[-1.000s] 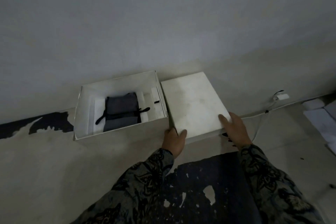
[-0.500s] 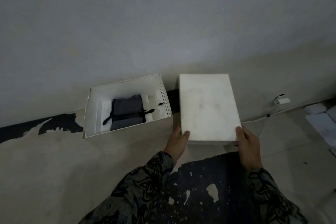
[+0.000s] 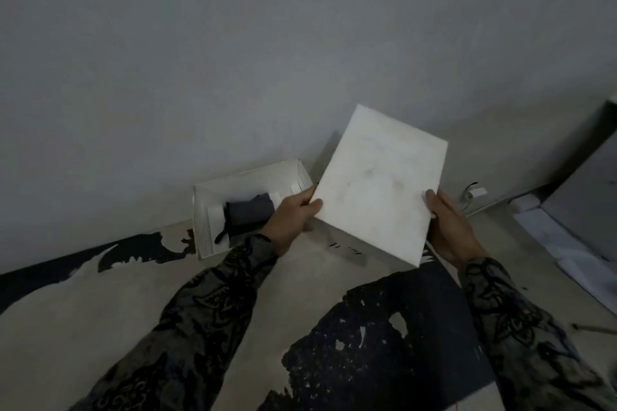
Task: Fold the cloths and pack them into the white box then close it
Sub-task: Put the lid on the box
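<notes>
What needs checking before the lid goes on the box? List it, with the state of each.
1. Lid held by both hands: left hand and right hand grip opposite edges. Ok.
2. Lid over the box: off to its right, tilted. Not ok.
3. Cloth inside, below the rim: ok.
4. Strap clear of the rim: cannot tell.
5. Box mouth clear: left hand crosses it. Not ok.

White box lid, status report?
Both hands, left and right, grip flat white cardboard lid, lifted. Open white box holds folded grey cloth. Nothing blocking.
</notes>
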